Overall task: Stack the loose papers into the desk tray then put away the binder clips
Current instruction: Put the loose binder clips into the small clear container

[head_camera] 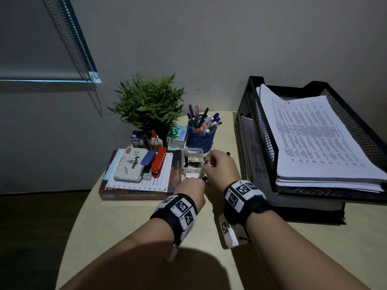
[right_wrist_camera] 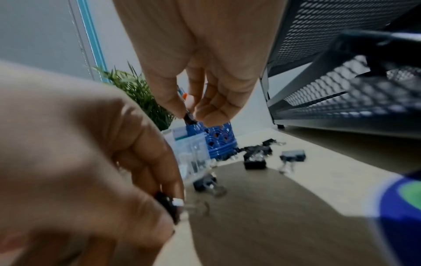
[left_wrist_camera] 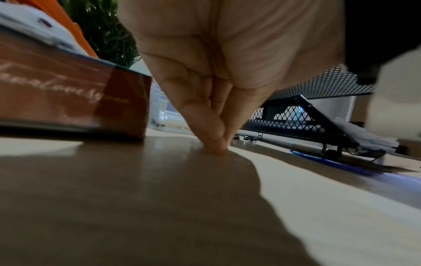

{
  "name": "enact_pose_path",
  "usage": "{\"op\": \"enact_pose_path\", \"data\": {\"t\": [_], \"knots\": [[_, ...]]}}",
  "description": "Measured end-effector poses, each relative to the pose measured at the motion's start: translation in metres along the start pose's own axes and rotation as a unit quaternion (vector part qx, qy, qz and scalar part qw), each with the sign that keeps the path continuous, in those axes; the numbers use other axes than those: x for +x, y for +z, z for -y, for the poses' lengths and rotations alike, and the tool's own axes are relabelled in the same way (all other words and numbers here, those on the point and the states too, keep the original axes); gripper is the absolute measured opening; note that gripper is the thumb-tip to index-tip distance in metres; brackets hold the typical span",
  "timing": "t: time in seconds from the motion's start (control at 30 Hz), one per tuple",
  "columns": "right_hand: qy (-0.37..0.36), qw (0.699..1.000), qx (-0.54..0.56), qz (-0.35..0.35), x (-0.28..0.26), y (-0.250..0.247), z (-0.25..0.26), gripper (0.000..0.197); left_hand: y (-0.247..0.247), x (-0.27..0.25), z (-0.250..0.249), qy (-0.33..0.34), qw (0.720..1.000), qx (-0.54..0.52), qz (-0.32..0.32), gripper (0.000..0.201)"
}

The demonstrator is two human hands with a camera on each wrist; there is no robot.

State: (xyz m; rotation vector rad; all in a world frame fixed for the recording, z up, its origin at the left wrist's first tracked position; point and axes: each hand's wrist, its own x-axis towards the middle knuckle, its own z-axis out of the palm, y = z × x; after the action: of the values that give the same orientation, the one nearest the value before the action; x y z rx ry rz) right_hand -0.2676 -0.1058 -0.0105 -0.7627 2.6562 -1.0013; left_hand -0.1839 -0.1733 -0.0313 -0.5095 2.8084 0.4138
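Note:
A clear plastic clip box (head_camera: 192,162) stands open on the desk with binder clips inside. My left hand (head_camera: 202,181) is just in front of it and pinches a black binder clip (right_wrist_camera: 169,207) low over the desk. My right hand (head_camera: 208,163) hovers at the box's right side and pinches another black clip (right_wrist_camera: 189,119) between thumb and fingers. Several loose clips (right_wrist_camera: 255,158) lie on the desk past the box. The stacked papers (head_camera: 314,139) lie in the black mesh desk tray (head_camera: 261,122). In the left wrist view my left hand (left_wrist_camera: 219,145) hides its clip.
A blue pen cup (head_camera: 201,137) stands behind the box, with a potted plant (head_camera: 146,101) to its left. To the left a book (head_camera: 134,195) carries a notepad, an ink pad (head_camera: 129,166) and two staplers (head_camera: 155,162). The mesh tray fills the right side.

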Motion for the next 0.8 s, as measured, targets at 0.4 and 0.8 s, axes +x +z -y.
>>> {"op": "enact_pose_path", "data": {"t": [0.4,0.8], "knots": [[0.103,0.984,-0.099,0.107,-0.005,0.012,-0.023,0.025,-0.034,-0.001,0.02,-0.068,0.976,-0.138,-0.155,0.022],[0.07,0.976,-0.175,0.106,-0.009,0.025,-0.016,0.023,-0.038,0.008,0.029,-0.076,0.965,-0.175,-0.183,0.028]]}}
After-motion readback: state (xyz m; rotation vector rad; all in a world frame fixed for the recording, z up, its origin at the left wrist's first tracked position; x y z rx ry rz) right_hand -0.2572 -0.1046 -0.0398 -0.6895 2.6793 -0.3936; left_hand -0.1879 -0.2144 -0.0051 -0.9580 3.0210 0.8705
